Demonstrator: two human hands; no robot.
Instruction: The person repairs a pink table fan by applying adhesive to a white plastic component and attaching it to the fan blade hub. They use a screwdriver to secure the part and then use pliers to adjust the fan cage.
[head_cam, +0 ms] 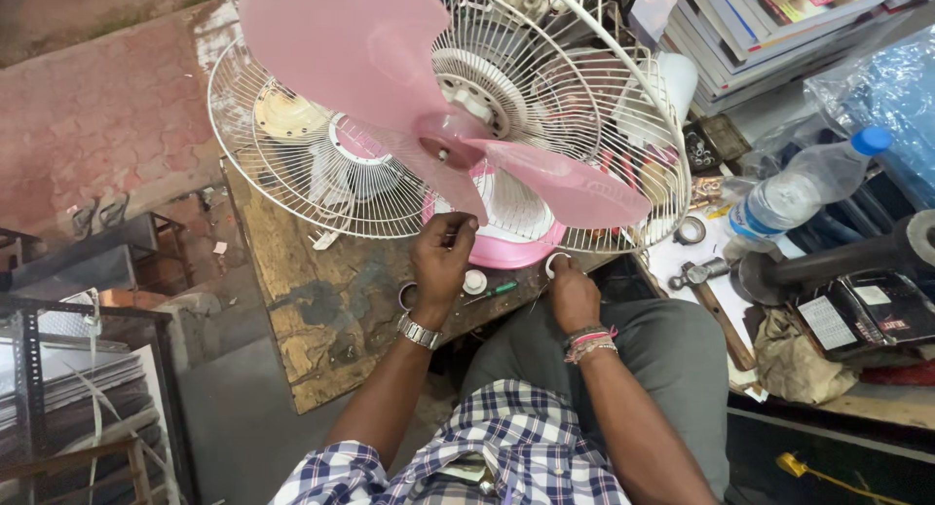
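A: Pink plastic, three blades: the fan blade [448, 106] sits on the motor shaft inside the white wire guard [623, 106], which is open toward the camera. No front grille covers it, so the fan reads as partly assembled or partly stripped; which of the two cannot be told.

B: And the hands, relative to the blade?

A: Both lie just below its hub. The left hand [443, 261] is raised to the lower edge of the guard, fingers curled together near the pink motor housing [506, 247]; whether they pinch a small part cannot be told. The right hand [573, 293] rests lower and to the right, fingertips closed on a small white ring-shaped piece [555, 261].

B: What remains loose?

A: Below the blade, on the worn wooden bench [312, 310], lie a white cap [474, 281] and a green-handled screwdriver [497, 291], both between the hands. A second wire grille [292, 145] lies behind the blade to the left, detached as far as can be judged. So small fittings are off the fan.

B: Anything else?

A: A plastic water bottle [804, 188] lies well to the right of the blade.
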